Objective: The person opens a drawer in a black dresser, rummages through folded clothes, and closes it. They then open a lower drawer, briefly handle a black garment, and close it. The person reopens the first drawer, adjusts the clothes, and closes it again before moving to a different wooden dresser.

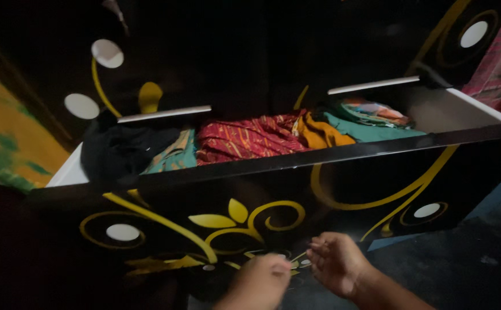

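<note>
both hands low before glossy black drawer front with yellow scrollwork, long axis left-right, directly above: left hand loosely curled, right hand open-palmed, both empty; red patterned cloth inside.

Drawer front blocks ahead; right end free.

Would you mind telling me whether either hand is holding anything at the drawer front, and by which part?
It cannot be told: the left hand is curled and the right hand half open at the lower edge of the drawer front, and the spot is too dark.
</note>
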